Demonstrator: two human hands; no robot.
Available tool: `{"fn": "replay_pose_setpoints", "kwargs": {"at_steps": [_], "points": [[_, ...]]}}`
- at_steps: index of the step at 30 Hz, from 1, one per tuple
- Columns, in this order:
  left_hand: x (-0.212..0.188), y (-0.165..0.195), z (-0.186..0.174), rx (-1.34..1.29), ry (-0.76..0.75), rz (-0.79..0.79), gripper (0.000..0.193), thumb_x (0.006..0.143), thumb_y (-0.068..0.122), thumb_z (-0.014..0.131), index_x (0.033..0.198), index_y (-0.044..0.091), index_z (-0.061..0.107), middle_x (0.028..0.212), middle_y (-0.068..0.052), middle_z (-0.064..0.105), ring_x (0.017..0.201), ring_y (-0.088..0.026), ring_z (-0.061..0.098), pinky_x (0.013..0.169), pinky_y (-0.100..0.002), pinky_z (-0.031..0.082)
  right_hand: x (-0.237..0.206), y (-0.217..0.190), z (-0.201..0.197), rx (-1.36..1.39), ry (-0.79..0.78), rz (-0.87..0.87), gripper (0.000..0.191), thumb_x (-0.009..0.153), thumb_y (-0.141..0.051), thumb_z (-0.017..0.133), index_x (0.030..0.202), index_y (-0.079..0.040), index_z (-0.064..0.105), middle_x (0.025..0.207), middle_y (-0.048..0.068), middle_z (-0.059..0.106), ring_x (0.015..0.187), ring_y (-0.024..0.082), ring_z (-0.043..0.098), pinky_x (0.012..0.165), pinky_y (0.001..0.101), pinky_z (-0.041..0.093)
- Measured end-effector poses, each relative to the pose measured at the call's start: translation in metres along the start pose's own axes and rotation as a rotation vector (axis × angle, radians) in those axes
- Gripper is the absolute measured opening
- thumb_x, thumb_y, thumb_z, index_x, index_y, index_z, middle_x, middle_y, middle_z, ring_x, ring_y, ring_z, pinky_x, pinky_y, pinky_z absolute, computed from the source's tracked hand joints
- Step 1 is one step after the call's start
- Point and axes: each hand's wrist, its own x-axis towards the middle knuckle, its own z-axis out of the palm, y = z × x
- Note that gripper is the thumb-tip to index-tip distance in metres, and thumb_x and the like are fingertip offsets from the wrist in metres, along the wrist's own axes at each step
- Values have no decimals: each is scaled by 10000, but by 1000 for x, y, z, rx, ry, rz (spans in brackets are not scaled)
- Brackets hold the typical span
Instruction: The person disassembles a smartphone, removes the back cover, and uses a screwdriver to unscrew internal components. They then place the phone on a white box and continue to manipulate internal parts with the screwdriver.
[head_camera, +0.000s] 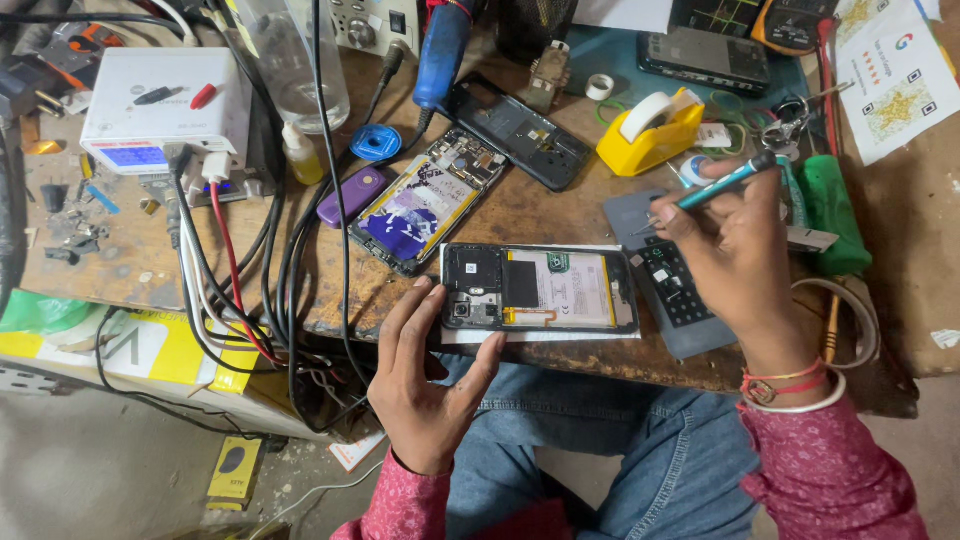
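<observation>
At the front edge of the wooden workbench (560, 215), an opened smartphone (538, 288) lies back-side up on a white sheet.

The left hand (425, 375) rests against the left end of this phone, its fingers loosely spread and holding nothing, probably to keep the phone from sliding. The right hand (735, 255), to the right of the phone, pinches a teal screwdriver (715, 187) with a narrow grip, the tip pointing down over a grey screw mat (675, 285). Behind the phone lie a second opened phone (425, 205) and a black frame (520, 130); a yellow tape dispenser (650, 135) stands further back-right. The phone is very near the bench edge, with little free room around.
</observation>
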Motion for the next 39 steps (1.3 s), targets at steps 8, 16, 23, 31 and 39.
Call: {"fn": "replay_pose_setpoints", "kwargs": {"at_steps": [8, 16, 23, 31, 39], "points": [[0, 0, 1, -6, -4, -15, 627, 773, 220, 911, 1306, 28, 644, 1376, -149, 646, 1211, -274, 705, 975, -344, 597, 0, -2, 0, 40, -12, -10, 423, 1080, 24, 651, 1355, -50, 338, 1133, 171, 654, 1100, 211, 711, 942, 327, 622], [0, 1, 2, -11, -1, -17, 624, 779, 238, 912, 1306, 35, 647, 1376, -136, 645, 1194, -254, 712, 946, -329, 611, 0, -33, 17, 103, 78, -18, 488, 1046, 28, 695, 1387, -36, 351, 1175, 143, 576, 1015, 202, 714, 889, 363, 665], [1, 1, 3, -4, 7, -15, 621, 775, 261, 916, 1299, 51, 658, 1367, -124, 656, 1158, -250, 730, 932, -330, 611, 9, -66, 92, 343, 19, 135, 891, 977, 42, 709, 1596, -162, 102, 1033, 191, 694, 799, 206, 733, 724, 344, 668], [2, 1, 3, -10, -13, -28, 623, 774, 292, 916, 1292, 56, 662, 1364, -130, 660, 1120, -258, 739, 917, -338, 608, 27, -69, 135, 277, -7, 179, 840, 970, 10, 749, 1557, -123, 163, 1112, 157, 709, 805, 189, 746, 687, 315, 663], [1, -1, 3, -5, -3, 8, 631, 789, 308, 911, 1308, 58, 653, 1372, -127, 651, 1167, -277, 728, 956, -353, 605, 25, -67, 137, 196, -24, 144, 813, 986, -2, 752, 1556, -94, 180, 1026, 179, 716, 799, 190, 753, 681, 286, 650]]}}
